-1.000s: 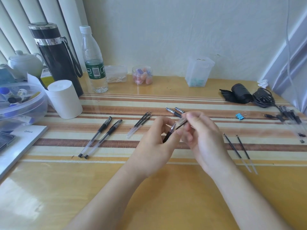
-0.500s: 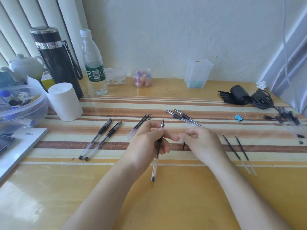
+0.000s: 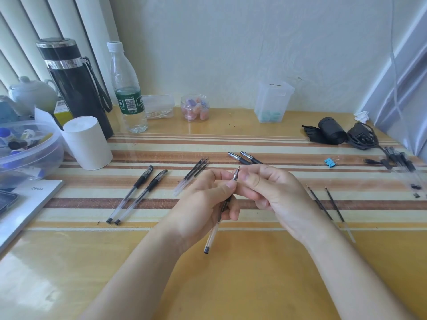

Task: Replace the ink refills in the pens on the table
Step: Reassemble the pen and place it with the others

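Two hands meet above the striped tabletop [image 3: 231, 269] around one pen [image 3: 213, 234], which slants from its dark end cap, nearest the person, up to a metal tip [image 3: 235, 175] pointing toward the wall. The left hand [image 3: 203, 199] has its fingers curled round the pen's barrel, with the thumb laid up close to the tip. The right hand [image 3: 275, 192] pinches the metal tip between thumb and forefinger, its other fingers folded beneath. The clear lower barrel juts out below the left hand. Left of the held pen, two assembled pens [image 3: 129, 194] lie side by side on the tabletop, black grips away from the person. Between them and the held pen lies a small bundle of refills [image 3: 193, 173]. Just behind the held pen, partly hidden by the right hand, are two more pens with silver ends [image 3: 241, 157]. Right of the held pen, two loose refills [image 3: 319, 202] lie a little apart from each other, and farther right and back sits a blue binder clip [image 3: 330, 162]. Far left of the held pen stands a white cylinder [image 3: 86, 142], with a black flask [image 3: 74, 88] and a water bottle [image 3: 128, 93] behind it.
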